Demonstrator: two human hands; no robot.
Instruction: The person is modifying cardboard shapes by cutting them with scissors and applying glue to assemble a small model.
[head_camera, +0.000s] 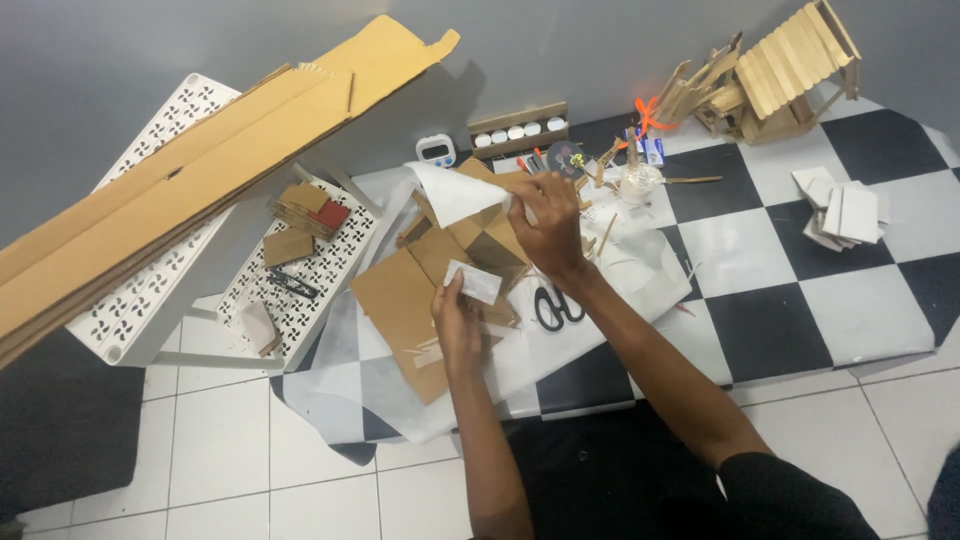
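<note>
My left hand (457, 325) pinches a small white paper piece (473, 281) over brown cardboard pieces (410, 300) on the floor. My right hand (550, 225) grips the corner of a larger white paper sheet (452, 192) and lifts it above the cardboard. Black-handled scissors (556, 308) lie just right of my left hand, under my right forearm.
A long folded cardboard box (180, 190) leans over a white perforated rack (160, 250) at left. A stick-built house model (780, 75) stands at back right on a black-and-white checkered mat (800, 290). White cards (845, 210), a timer (436, 150) and a glue jar (637, 182) are nearby.
</note>
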